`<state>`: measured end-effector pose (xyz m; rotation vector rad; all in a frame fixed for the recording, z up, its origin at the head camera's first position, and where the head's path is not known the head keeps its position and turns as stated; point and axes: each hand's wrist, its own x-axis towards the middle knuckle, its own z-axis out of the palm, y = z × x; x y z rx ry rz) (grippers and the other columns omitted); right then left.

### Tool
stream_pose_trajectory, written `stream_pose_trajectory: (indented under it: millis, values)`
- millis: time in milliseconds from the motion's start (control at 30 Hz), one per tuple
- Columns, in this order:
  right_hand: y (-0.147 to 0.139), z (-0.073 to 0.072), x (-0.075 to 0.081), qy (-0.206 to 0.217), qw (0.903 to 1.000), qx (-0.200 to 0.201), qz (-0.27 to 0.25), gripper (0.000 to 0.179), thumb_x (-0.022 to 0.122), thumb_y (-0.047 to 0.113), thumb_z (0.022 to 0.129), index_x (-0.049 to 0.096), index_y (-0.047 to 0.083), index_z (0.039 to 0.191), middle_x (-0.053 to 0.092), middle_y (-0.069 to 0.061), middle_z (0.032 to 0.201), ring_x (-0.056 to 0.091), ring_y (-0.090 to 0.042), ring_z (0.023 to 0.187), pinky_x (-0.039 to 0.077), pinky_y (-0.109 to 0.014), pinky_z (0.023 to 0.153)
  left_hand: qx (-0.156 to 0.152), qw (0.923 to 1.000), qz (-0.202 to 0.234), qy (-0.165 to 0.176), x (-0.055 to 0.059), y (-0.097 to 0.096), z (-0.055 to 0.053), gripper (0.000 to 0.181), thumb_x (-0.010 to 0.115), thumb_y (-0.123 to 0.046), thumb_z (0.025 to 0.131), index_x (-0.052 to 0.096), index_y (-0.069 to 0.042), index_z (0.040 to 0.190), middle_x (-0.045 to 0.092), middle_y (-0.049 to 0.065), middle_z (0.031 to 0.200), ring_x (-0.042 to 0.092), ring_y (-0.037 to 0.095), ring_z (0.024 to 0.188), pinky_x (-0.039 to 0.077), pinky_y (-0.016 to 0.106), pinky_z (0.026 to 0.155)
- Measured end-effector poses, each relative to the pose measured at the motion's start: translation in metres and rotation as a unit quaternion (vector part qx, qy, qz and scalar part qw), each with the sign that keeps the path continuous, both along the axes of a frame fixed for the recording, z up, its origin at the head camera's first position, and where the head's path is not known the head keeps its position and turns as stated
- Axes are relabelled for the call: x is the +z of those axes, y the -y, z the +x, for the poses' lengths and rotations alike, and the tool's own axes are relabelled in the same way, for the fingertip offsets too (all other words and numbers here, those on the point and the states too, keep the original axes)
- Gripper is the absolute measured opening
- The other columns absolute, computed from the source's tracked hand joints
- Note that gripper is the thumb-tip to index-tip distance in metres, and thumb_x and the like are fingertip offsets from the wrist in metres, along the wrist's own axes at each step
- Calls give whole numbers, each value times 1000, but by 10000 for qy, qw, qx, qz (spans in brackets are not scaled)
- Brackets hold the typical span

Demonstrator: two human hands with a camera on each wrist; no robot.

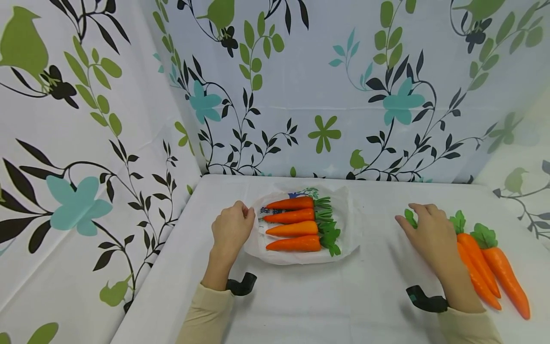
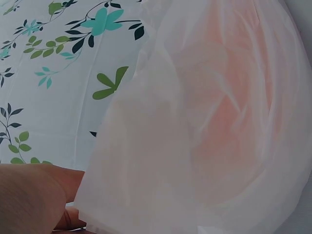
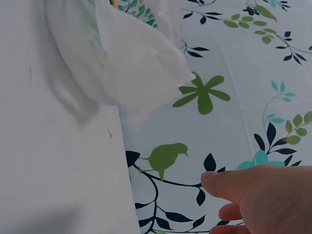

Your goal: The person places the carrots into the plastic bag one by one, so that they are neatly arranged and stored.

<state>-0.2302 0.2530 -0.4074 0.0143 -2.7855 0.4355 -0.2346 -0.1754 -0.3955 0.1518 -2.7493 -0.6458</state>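
Several orange carrots (image 1: 292,229) with green tops lie side by side on a white plastic bag (image 1: 275,258). My left hand (image 1: 234,228) is at the bag's left edge, thumb and fingers pinching its thin film. In the left wrist view the bag (image 2: 146,161) spreads out from the fingertips, with orange showing through. My right hand (image 1: 434,239) is over a second group of carrots (image 1: 507,274) on the right, its thumb and fingers apart and holding nothing. Part of that group is hidden under the hand; a green leaf (image 1: 410,218) shows by the thumb.
A white cloth covers the table (image 1: 301,306). Curtains (image 1: 275,95) printed with leaves, flowers and birds hang behind the table and along its left side. Each wrist wears a black strap mount (image 1: 242,284).
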Motion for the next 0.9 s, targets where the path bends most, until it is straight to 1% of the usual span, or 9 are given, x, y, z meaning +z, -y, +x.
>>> stream_pose_trajectory:
  millis: [167,300,533,733,900]
  values:
    - [-8,3,-8,34,10000,-2,40,57,63,37,96,56,-8,129,51,-38,125,48,-54,109,40,-70,88,-3,10000,7,-73,0,1,0,25,59,-28,97,64,-7,84,61,7,67,54,22,54,40,30,48]
    - [-13,5,-14,36,9999,-21,140,56,65,36,95,56,-9,128,52,-39,123,49,-55,107,41,-70,87,-16,10000,27,-53,-1,1,1,25,59,-29,97,64,-8,85,61,7,67,54,22,54,40,30,48]
    - [-22,6,-22,188,9998,-100,63,58,65,35,95,54,-11,129,50,-39,123,45,-54,109,39,-70,91,-17,10000,47,-35,-2,2,1,25,58,-29,97,65,-7,86,63,7,69,55,21,55,40,30,49]
    - [-29,10,-28,307,9994,-96,99,58,65,33,95,53,-13,128,48,-41,122,44,-56,106,40,-70,88,-27,10000,78,-41,-3,2,1,25,59,-29,97,64,-7,85,62,7,68,54,21,54,40,30,48]
    - [-32,14,-35,340,9992,-71,173,59,67,31,94,52,-16,127,48,-42,122,45,-57,106,40,-72,89,-46,9999,57,-90,-2,2,0,26,58,-30,97,65,-8,86,63,7,69,55,22,55,41,31,49]
